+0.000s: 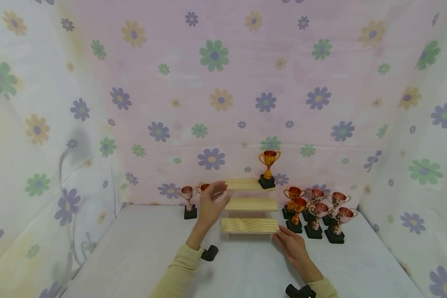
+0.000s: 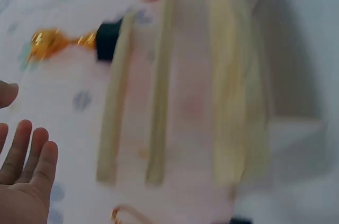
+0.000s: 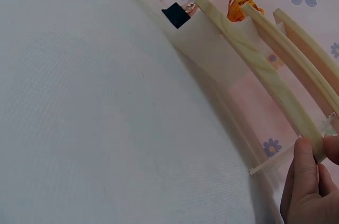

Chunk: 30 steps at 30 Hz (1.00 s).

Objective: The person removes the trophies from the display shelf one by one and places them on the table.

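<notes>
A three-tier wooden display stand [image 1: 250, 225] has pale plank steps on whitish side supports. My right hand [image 1: 294, 248] pinches the right end of its lowest plank [image 3: 265, 75] between thumb and fingers. My left hand [image 1: 210, 207] is raised by the stand's left side, fingers apart and nothing in them; the left wrist view shows its straight fingers [image 2: 45, 166] away from the planks. A gold trophy cup [image 1: 268, 165] on a black base stands upright at the right end of the top plank. Behind my left hand, another gold trophy [image 1: 205, 188] is mostly hidden.
Left of the stand is a rose-gold trophy [image 1: 188, 203]. Several gold and rose-gold trophies [image 1: 316, 215] stand grouped close to its right side. The white-covered table [image 1: 134, 248] meets flower-printed cloth walls [image 1: 242, 82] behind and at both sides.
</notes>
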### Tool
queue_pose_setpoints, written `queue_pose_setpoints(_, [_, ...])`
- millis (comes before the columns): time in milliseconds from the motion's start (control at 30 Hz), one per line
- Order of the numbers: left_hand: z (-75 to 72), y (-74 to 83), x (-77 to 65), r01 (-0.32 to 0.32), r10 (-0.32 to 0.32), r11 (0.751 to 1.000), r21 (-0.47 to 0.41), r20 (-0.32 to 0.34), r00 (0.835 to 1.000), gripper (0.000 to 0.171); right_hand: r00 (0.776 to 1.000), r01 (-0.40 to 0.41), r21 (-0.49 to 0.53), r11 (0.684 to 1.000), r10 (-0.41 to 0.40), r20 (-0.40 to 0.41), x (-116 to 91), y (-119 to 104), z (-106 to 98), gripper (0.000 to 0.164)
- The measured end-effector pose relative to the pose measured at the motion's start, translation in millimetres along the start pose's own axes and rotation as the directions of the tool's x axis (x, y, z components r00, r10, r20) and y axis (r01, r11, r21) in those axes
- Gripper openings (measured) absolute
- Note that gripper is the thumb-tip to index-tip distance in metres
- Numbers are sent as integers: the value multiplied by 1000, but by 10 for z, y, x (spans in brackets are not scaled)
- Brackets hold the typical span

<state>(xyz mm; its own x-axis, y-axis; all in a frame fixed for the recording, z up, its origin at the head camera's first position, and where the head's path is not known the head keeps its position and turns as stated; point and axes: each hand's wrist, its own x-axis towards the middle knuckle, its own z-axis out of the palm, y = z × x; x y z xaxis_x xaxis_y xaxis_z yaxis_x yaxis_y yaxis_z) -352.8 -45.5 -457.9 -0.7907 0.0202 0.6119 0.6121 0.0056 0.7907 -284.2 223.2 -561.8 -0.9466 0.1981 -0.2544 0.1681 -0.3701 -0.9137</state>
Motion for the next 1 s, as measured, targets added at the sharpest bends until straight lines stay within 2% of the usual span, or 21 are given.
queue_pose_setpoints(100, [304, -18, -81, 77, -77, 997, 10, 81, 994, 43, 1000, 0, -1, 1000, 0, -1, -5, -7, -22, 54])
queue_pose_setpoints(200, [562, -1, -101, 132, -133, 991, 18, 130, 983, 43, 1000, 11, -7, 1000, -11, -1, -8, -14, -42, 53])
queue_pose_setpoints(333, [822, 30, -47, 173, -175, 985, 26, 158, 972, 46, 1000, 12, -9, 1000, -12, 0, -8, -9, -71, 53])
queue_pose_setpoints(433, [963, 75, 52, 196, -198, 980, 30, 147, 969, 46, 1000, 5, -6, 1000, -5, 1, -11, -1, -83, 53])
queue_pose_setpoints(600, [1131, 147, 314, 242, -246, 969, 47, 85, 966, 48, 1000, 4, -4, 1000, -4, 9, -19, -10, -69, 54])
queue_pose_setpoints(800, [1251, 224, 620, 273, -275, 960, 67, 28, 961, 63, 1000, 4, -22, 1000, -4, 13, -36, -16, -32, 52])
queue_pose_setpoints(1000, [1288, 262, 770, 272, -273, 960, 68, 2, 962, 63, 1000, 12, -17, 1000, -12, 22, -16, 1, -12, 50])
